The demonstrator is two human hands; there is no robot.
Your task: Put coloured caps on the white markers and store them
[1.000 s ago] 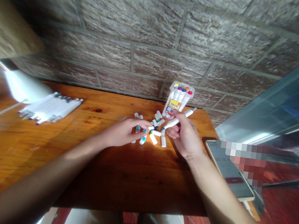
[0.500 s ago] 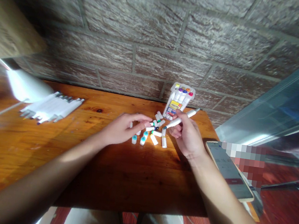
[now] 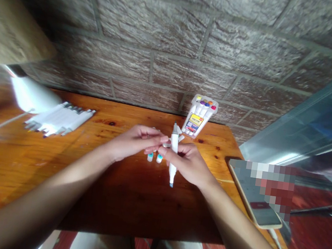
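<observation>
My right hand (image 3: 190,163) is closed around a white double-ended marker (image 3: 174,154), which stands nearly upright with both bluish tips bare. Close on its left, my left hand (image 3: 138,142) has thumb and forefinger pinched together. A small white piece shows by those fingertips, but whether they grip it is unclear. Two white marker caps with turquoise tops, a left cap (image 3: 150,157) and a right cap (image 3: 159,158), stand on the table just below the fingers. Other loose caps are mostly hidden behind my hands.
Behind my right hand stands a clear marker case (image 3: 199,119) holding several markers. White markers (image 3: 58,119) lie in a row at the left, beside a lamp (image 3: 24,88). A phone (image 3: 255,194) with a cable lies at the table's right edge. A stone-block wall (image 3: 173,72) backs the table.
My right hand has moved left and down, turning the marker from slanted to nearly upright. My left hand stays about where it was, and the hands are now almost touching over the caps.
</observation>
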